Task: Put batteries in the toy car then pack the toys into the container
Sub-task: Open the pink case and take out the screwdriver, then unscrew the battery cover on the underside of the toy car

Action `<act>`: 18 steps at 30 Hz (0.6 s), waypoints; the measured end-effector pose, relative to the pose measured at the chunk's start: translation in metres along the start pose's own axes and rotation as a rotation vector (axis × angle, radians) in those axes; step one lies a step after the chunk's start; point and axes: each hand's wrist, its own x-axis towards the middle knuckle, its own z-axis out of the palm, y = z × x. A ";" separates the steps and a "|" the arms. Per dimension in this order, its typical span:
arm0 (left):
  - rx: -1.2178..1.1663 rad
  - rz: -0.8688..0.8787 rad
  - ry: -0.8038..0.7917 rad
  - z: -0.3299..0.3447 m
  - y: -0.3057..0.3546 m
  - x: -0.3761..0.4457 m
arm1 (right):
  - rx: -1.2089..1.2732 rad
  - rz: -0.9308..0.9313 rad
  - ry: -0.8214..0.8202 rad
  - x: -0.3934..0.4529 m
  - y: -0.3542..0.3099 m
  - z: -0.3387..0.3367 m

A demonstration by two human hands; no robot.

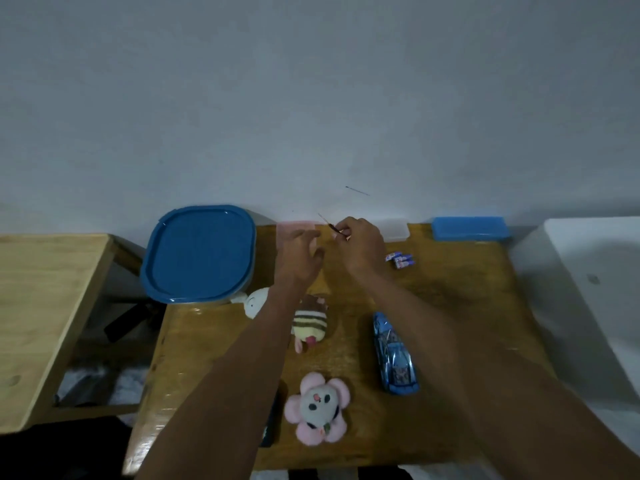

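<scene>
A blue toy car lies on the wooden table, right of centre. A few small batteries lie at the back right. A striped plush, a white plush partly behind my left forearm, and a pink flower plush sit in the middle and front. The container with a blue lid stands at the back left. My right hand pinches a thin screwdriver near the back edge. Beside it, my left hand hovers with fingers spread over a pink clear box.
A clear lidded box and a blue box line the back edge by the wall. A lighter wooden table stands to the left across a gap. A white surface is on the right. A dark object lies under my left forearm.
</scene>
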 end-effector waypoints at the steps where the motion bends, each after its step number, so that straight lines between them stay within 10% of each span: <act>1: -0.019 0.015 -0.006 -0.001 0.010 -0.008 | 0.008 0.016 0.023 -0.008 -0.001 -0.010; 9: 0.040 0.229 -0.166 0.032 0.068 -0.073 | 0.103 0.148 0.180 -0.074 0.020 -0.078; 18: 0.217 0.014 -0.519 0.120 0.082 -0.149 | 0.171 0.229 0.286 -0.113 0.076 -0.112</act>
